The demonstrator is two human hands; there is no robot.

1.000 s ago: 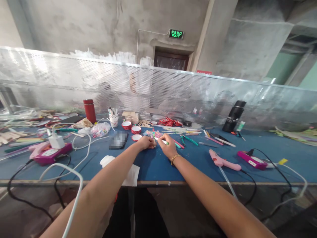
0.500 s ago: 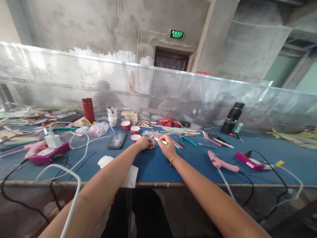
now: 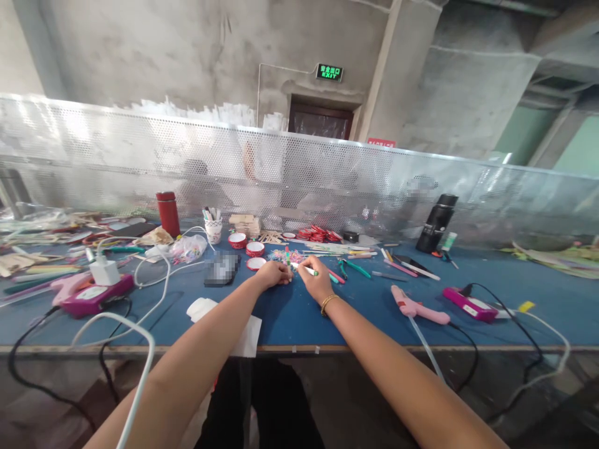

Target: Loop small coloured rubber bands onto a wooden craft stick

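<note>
At the middle of the table my left hand point(image 3: 275, 274) pinches a small wooden stick point(image 3: 287, 254) with green and red bands, held upright. My right hand point(image 3: 317, 280), wearing a gold bracelet, is closed around a white marker point(image 3: 311, 270) with a green end. The marker's tip points left at the stick; whether they touch is too small to tell. Just behind the hands lies a heap of small multicoloured pieces point(image 3: 299, 255). Right of my right hand are green-handled pliers point(image 3: 355, 268) and some coloured pens.
Red-rimmed round tins point(image 3: 255, 249) and a phone-like dark object point(image 3: 221, 269) lie left of my hands. A cup of markers point(image 3: 213, 228) and a red bottle point(image 3: 168, 213) stand behind. At right are a pink glue gun point(image 3: 418, 307), a purple box point(image 3: 470, 304) and a black bottle point(image 3: 437, 223).
The camera view has shifted slightly, so the scene sits a little lower. Both hands keep their grips on the stick and the marker, with barely visible movement.
</note>
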